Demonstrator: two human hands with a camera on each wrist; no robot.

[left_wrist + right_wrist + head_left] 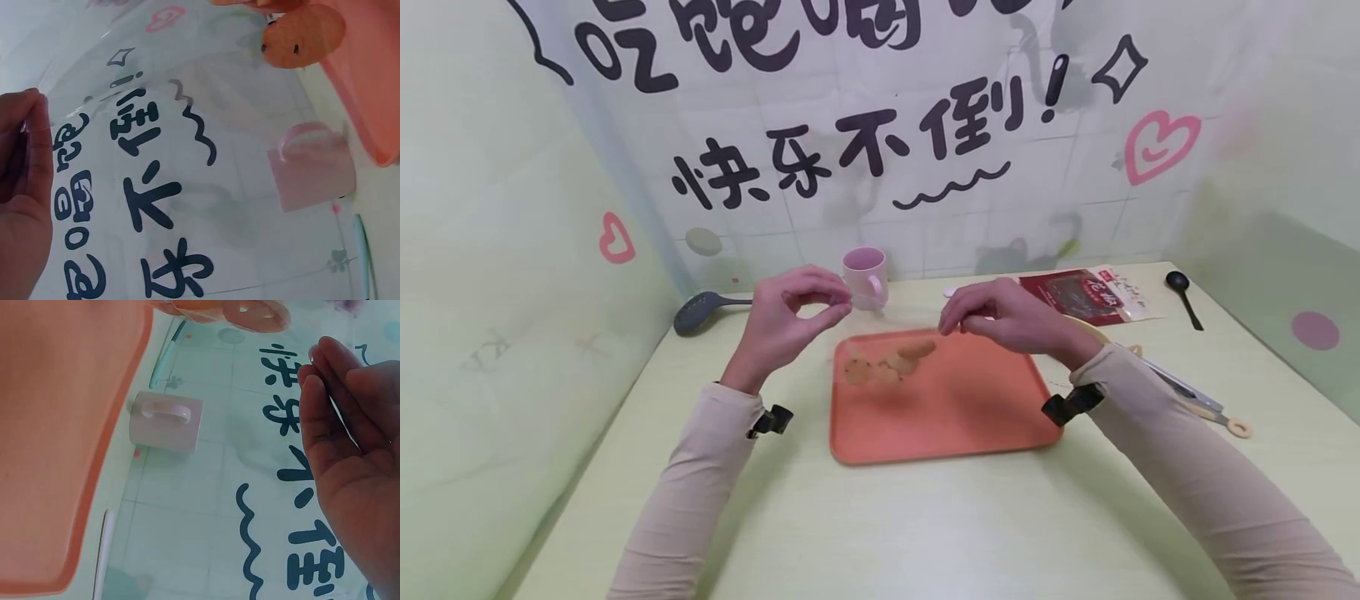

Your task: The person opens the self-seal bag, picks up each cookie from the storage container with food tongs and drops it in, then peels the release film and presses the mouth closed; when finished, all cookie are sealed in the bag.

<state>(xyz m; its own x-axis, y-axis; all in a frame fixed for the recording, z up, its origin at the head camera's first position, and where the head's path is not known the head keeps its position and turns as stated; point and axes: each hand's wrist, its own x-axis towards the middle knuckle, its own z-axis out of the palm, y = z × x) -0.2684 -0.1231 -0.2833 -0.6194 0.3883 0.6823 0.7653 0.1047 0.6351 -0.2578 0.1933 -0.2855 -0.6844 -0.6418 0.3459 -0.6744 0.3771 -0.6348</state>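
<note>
My left hand [797,312] and right hand [992,317] each pinch one top edge of a clear plastic bag [895,329] and hold it stretched between them above an orange tray [955,417]. Several round brown cookies [887,364] hang in the bottom of the bag, just over the tray's far left part. In the left wrist view my fingertips [31,119] nip the transparent film [187,125], with a cookie [303,37] beyond it. The right wrist view shows my right hand [350,444] with its fingers pressed together and cookies [250,311] at the top edge.
A pink mug [865,277] stands just behind the tray. A grey spoon [700,310] lies at the far left. At the right are a red snack packet [1086,293], a black spoon [1183,296], and tongs [1180,387] beside a ring-shaped cookie [1240,427]. Walls close in on three sides.
</note>
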